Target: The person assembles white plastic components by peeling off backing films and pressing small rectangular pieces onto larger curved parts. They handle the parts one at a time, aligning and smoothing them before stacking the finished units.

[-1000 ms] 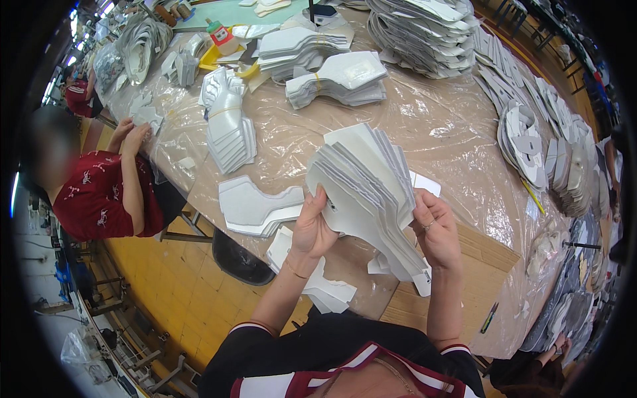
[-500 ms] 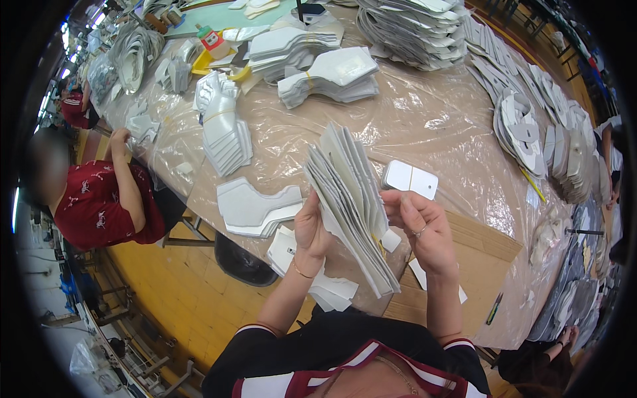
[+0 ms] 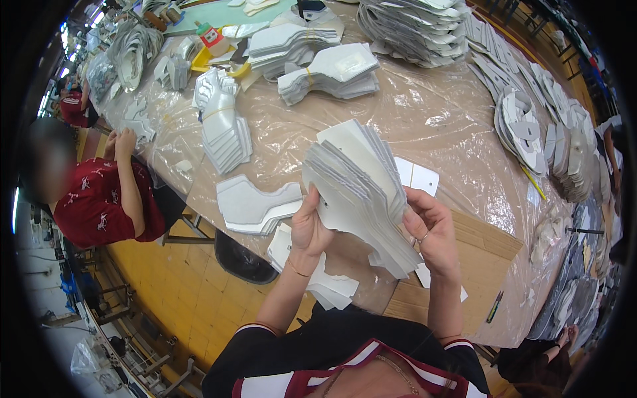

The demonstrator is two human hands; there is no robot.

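Observation:
Between my hands is a thick stack of pale, shaped fabric pieces (image 3: 361, 189), held above the table with its layers fanned at the upper end. My left hand (image 3: 310, 229) grips the stack's left edge, thumb over the front. At the right edge, my right hand (image 3: 432, 229) is closed with its fingertips on the layers. Partly hidden behind the stack lies a banded bundle of small white rounded pieces (image 3: 424, 177). Left of my left hand rest more shaped pieces (image 3: 252, 204), and white offcuts (image 3: 332, 286) lie below it at the table edge.
Banded stacks of cut pieces (image 3: 224, 129) stand across the plastic-covered table (image 3: 438, 113). A tall pile (image 3: 415, 33) is at the back. Cardboard (image 3: 478, 265) and a pen (image 3: 494, 307) lie to the right. A co-worker in a red shirt (image 3: 106, 199) sits at the left.
The stack has turned from edge-on to show more of its broad face, and its layers have spread. My right hand has shifted slightly with it. The co-worker's hands have come together.

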